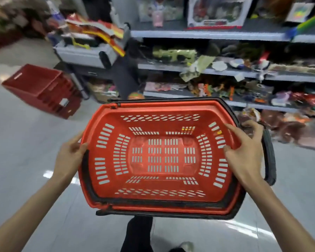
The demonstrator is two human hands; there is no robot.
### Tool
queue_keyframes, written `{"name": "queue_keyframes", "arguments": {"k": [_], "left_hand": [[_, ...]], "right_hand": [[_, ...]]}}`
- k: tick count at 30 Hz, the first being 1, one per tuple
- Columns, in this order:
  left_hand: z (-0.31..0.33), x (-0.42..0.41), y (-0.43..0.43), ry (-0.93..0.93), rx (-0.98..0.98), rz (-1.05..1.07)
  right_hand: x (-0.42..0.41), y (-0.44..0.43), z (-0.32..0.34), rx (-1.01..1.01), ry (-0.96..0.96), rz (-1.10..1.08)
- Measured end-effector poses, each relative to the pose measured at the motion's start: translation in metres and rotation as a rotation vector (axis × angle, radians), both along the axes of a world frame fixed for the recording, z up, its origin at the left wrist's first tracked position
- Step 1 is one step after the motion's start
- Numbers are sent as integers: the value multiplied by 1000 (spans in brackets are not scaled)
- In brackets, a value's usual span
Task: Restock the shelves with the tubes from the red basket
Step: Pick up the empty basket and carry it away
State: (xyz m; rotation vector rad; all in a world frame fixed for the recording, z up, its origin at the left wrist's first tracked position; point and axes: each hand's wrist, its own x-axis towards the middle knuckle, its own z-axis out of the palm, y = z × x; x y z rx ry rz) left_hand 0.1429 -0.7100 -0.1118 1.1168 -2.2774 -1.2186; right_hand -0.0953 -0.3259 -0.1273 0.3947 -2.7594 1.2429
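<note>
We held the red basket by its short ends, left hand pinching the left rim between thumb and fingers, right hand clamped over the right rim with the thumb inside. Its long axis ran across us, hand to hand. No tubes showed on its slotted bottom; it looked empty. The shelves stood ahead and to our right, nearer the right hand, their stock too blurred to say whether tubes lay there.

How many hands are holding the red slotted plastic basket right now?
2. The left hand grips the left rim of the red slotted plastic basket; the right hand grips its right rim.
</note>
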Motion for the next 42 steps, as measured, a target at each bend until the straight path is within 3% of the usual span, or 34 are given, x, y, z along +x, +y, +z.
{"name": "queue_keyframes", "arguments": {"k": [12,23,28,34,42], "left_hand": [[-58,57,-196,37,159,352],[-135,62,-339,-74,235,563],[-225,43,-396,-165,305,648],[-380,52,-435,-307,476,885],[-546,76,-443,-307,653,1184]], "right_hand": [[-47,-297,-44,143,5,336],[-97,-508,-131,239,3,595],[-129,-598,-224,319,-53,694],[-145,-698,-378,395,-74,858],[-128,-782,-553,442,-20,1115]]}}
